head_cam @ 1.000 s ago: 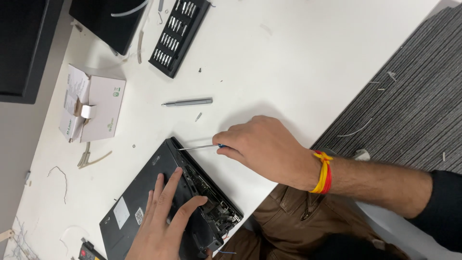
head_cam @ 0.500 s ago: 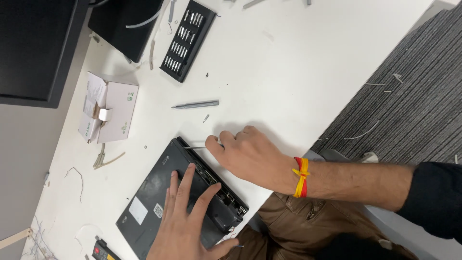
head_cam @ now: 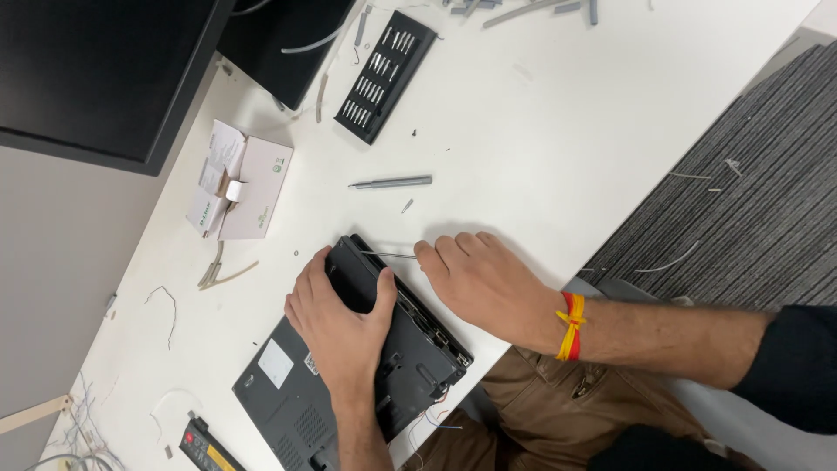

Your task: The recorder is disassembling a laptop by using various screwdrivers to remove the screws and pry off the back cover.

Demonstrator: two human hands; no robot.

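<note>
Lying bottom-up at lower centre of the frame on the white desk [head_cam: 540, 131]: a dark grey laptop [head_cam: 288, 392], its upper corner lifted. Left hand [head_cam: 340, 318] pressing down on that upper part, grip spread wide over the casing, thumb hooking one edge and fingers wrapping the other. Right hand [head_cam: 484, 283] resting on the desk just right of the laptop, grip pinched shut round a thin screwdriver [head_cam: 390, 255], its tip touching the laptop's top edge. Red and yellow band [head_cam: 571, 324] circling the right wrist. Lying above, near the centre: a grey driver handle [head_cam: 392, 182]. Sitting higher up: a black bit tray [head_cam: 385, 75]. Resting at left: a small open cardboard box [head_cam: 240, 183]. Showing at right: grey carpet [head_cam: 750, 201].
</note>
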